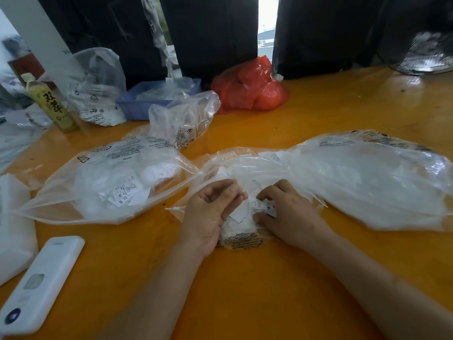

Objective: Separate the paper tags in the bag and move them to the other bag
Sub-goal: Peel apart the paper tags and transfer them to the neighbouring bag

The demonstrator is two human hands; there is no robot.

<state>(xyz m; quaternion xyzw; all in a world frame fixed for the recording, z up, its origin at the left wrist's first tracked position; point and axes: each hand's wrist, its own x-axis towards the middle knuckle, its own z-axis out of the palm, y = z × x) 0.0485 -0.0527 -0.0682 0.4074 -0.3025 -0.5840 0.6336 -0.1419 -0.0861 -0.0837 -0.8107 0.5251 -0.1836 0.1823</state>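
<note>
White printed paper tags (259, 209) pinched by both hands, crumpled clear bag (367, 182)

Garment packing or sorting workroom suggested. Orange desk (245, 290) covered with clear plastic bags (110, 182) of size tags marked XS, XL. Blue tray (137, 106) of tags seen behind bags; dark garments (210, 33) hung beyond desk; fan (424, 55) at far right.

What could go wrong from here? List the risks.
1. Both hands, left hand and right hand, pinch small paper tags over the bag's mouth; loose ones may slide onto the table.
2. Several similar clear bags lie close; tags might land in the wrong one, such as the left bag.
</note>
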